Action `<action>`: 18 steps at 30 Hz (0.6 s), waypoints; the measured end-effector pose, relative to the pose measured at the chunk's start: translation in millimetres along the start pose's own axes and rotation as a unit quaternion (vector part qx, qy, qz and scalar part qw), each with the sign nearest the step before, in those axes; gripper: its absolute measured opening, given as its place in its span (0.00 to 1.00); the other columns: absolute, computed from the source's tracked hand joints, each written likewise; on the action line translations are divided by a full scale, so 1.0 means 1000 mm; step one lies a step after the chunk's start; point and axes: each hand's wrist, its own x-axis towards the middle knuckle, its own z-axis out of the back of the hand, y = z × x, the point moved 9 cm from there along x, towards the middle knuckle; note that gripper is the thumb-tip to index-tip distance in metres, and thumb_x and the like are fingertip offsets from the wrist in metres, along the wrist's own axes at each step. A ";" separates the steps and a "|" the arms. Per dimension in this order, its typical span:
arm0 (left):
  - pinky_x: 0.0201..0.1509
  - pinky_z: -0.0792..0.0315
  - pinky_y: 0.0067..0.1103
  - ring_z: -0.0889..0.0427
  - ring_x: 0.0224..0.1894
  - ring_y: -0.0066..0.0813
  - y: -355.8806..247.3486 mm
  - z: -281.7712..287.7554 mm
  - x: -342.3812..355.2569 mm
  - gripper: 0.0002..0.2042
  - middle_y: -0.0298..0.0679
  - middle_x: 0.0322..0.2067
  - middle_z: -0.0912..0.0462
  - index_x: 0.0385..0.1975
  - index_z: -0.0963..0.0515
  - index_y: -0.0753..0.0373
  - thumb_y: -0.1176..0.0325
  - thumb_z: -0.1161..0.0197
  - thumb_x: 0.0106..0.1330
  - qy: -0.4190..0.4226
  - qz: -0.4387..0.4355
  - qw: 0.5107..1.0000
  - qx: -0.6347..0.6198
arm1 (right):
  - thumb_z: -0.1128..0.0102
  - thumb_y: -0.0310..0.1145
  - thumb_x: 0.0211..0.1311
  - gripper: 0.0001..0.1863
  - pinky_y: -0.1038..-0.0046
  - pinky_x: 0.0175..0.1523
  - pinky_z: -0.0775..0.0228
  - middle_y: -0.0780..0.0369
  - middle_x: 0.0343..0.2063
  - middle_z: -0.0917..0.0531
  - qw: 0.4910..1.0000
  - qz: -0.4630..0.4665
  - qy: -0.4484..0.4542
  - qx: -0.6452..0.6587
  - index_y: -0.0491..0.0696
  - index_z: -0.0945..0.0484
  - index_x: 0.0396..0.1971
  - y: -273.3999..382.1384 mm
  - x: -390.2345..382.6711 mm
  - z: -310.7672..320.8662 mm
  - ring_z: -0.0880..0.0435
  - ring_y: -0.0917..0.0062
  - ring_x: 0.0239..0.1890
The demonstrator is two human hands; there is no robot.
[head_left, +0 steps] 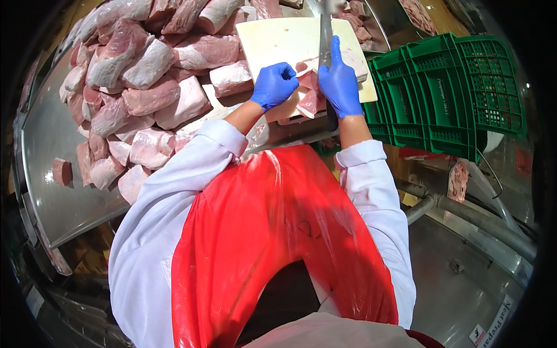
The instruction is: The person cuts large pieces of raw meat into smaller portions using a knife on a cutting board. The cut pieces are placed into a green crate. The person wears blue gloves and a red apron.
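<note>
My right hand (340, 86), in a blue glove, is wrapped round the dark handle (332, 119) of a knife. Its thumb lies along the knife, and the steel blade (326, 42) points away from me. Under and beside that hand, a cut piece of raw pork (312, 95), pink with pale fat, lies on a cream cutting board (278, 36). My left hand (274, 87), also gloved in blue, is closed with curled fingers at the pork's left edge. Whatever its fingertips pinch is hidden.
Many raw pork pieces (152, 98) are heaped on a steel table (52, 191) at the left, close to the board. Green plastic crates (429, 93) stand to the right. More meat (419, 14) lies in a container at the far right. A metal rail (487, 223) runs at lower right.
</note>
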 end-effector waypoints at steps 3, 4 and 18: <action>0.33 0.23 0.22 0.20 0.25 0.21 0.004 0.002 -0.004 0.06 0.41 0.23 0.15 0.27 0.18 0.67 0.70 0.34 0.58 -0.002 -0.001 1.000 -0.016 | 0.44 0.29 0.61 0.43 0.48 0.42 0.25 0.38 0.34 0.17 0.986 -0.058 0.141 -0.075 0.46 0.52 0.76 0.009 -0.025 -0.023 0.16 0.41 0.38; 0.33 0.23 0.23 0.19 0.25 0.23 0.005 0.002 -0.004 0.06 0.42 0.23 0.15 0.27 0.18 0.66 0.70 0.34 0.58 0.001 -0.010 1.000 -0.001 | 0.44 0.28 0.61 0.44 0.48 0.42 0.25 0.38 0.35 0.17 0.979 -0.057 0.170 -0.094 0.46 0.53 0.76 0.009 -0.042 -0.030 0.16 0.41 0.39; 0.43 0.22 0.36 0.15 0.35 0.52 0.008 0.001 0.063 0.19 0.52 0.31 0.15 0.29 0.19 0.65 0.51 0.33 0.53 0.078 0.012 0.975 0.208 | 0.47 0.28 0.67 0.38 0.59 0.30 0.28 0.44 0.24 0.20 0.989 -0.074 0.124 0.026 0.49 0.48 0.77 0.011 -0.126 0.060 0.18 0.50 0.24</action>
